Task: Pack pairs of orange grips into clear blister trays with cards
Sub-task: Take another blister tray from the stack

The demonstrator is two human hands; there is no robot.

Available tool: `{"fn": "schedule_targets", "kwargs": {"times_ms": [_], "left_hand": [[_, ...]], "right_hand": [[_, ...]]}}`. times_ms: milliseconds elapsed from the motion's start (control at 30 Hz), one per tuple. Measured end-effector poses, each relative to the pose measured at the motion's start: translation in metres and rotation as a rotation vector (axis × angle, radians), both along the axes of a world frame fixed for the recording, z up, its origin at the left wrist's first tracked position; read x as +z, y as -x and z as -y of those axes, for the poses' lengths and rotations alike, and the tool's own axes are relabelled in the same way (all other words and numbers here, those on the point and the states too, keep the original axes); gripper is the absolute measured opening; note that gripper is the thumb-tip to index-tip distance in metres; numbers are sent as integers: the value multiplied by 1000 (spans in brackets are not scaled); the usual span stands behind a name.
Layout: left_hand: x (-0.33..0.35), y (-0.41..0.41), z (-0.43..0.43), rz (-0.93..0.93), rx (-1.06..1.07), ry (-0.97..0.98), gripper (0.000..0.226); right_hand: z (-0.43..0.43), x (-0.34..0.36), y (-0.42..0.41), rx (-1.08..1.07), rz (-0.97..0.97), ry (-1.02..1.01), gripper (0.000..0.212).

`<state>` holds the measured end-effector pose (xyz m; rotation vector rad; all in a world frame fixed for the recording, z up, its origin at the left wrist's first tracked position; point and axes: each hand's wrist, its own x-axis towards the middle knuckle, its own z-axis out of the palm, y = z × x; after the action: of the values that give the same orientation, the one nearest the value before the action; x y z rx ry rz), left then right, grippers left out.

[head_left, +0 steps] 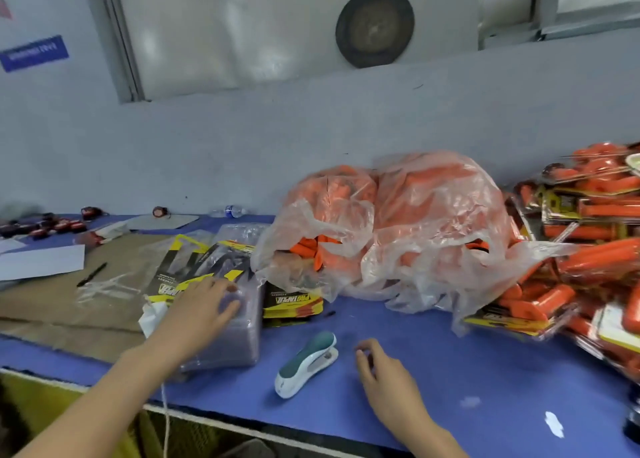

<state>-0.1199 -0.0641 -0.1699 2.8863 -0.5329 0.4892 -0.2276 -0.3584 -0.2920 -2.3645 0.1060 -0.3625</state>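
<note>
Head view. Blue surface [450, 371] runs along a grey wall. Left hand [204, 305] lies palm down on a stack of clear blister trays [242, 336] at the near left; its fingers [225, 288] are fairly straight, slightly spread, and rest on the top tray without curling round it. Right hand [384, 378] is low over bare blue to the right of a white and teal stapler [304, 364]; its fingers [367, 352] are loosely curled and hold nothing, and I cannot tell whether they touch the surface. The stapler lies between the two hands, touching neither. Orange grips [311, 250] sit loose in a large crumpled clear plastic bag [433, 222] at mid-surface against the wall, a few showing through its open folds. Yellow and black cards [291, 302] lie in a short pile just behind the tray stack, partly under the bag's edge; more fan out to the left of it. Packed blister packs [588, 250] with orange grips inside are heaped at the far right. A brown cardboard sheet [69, 305] covers the left of the surface, with a black pen [91, 275] and white paper [41, 262] on it. A water bottle [230, 211] lies by the wall; small red and black items [52, 225] are too blurred to identify.
</note>
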Motion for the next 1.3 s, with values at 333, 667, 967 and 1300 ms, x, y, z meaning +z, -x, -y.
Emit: {"fn": "schedule_targets", "kwargs": {"times_ms": [333, 667, 967, 1300], "left_hand": [[-21, -11, -21, -92, -81, -254, 47], [-4, -20, -15, -171, -159, -331, 41], [-10, -18, -17, 94, -215, -641, 44], [-18, -7, -17, 167, -210, -811, 86]], "right_hand": [[10, -4, 2, -147, 26, -305, 25], [12, -2, 4, -133, 44, -439, 25], [12, -2, 5, -124, 43, -492, 24], [-10, 19, 10, -92, 107, -482, 31]]}}
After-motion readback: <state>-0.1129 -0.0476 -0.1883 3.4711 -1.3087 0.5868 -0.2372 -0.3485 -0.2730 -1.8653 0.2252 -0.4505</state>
